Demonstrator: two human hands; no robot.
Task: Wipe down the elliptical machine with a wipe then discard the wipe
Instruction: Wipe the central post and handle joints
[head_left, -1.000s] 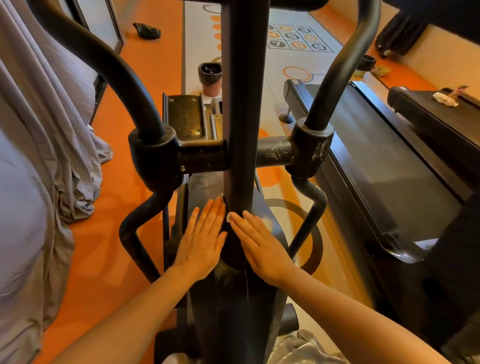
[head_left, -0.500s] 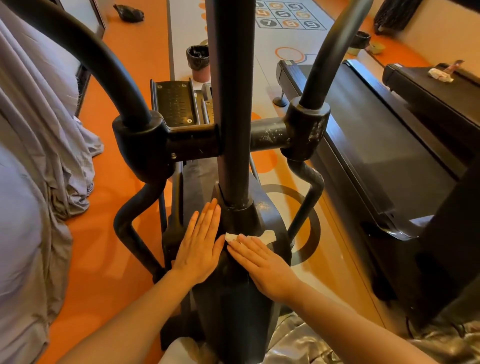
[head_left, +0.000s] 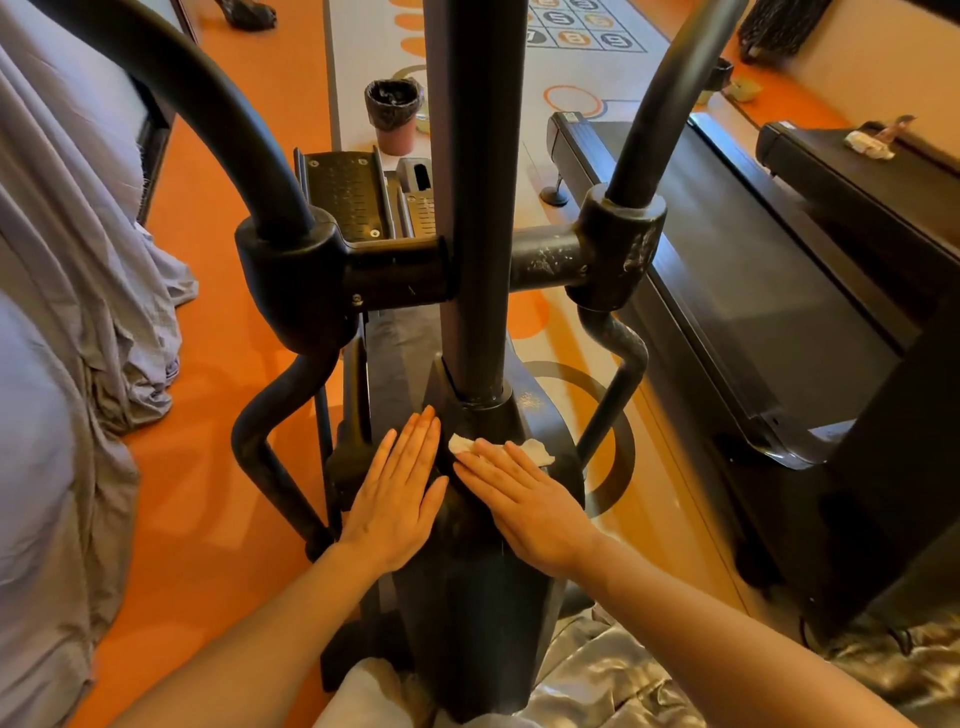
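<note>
1. Right hand lies flat on the shroud of the elliptical, fingers straight and pointing to about 11 o'clock. It presses the wipe against the plastic; nothing is curled round it.
2. The wipe sits under the fingertips, white edges poking out at 10 and 1 o'clock of them. It is just below the collar where the post enters the shroud.
3. Left hand is also flat and empty, fingers straight toward 12 o'clock, resting on the shroud's left flank, just beside the right hand. It looks like a brace only.
4. Key relation: the shroud's long axis runs 12 to 6 o'clock, from the post base toward the person. The wipe is at the 12 o'clock end, so the unwiped length probably lies at 6, under and behind the right palm.
5. Judgement: next stroke should drag along that axis, right hand doing it since it has the wipe.
6. Bin stands on the floor at 12 o'clock, well apart, behind the pedal and left of the post. Discard needs a reach around the crossbar; not yet due.
7. Risk: wipe is only pinned by flat fingers and may bunch or slip off the curved plastic.
</note>
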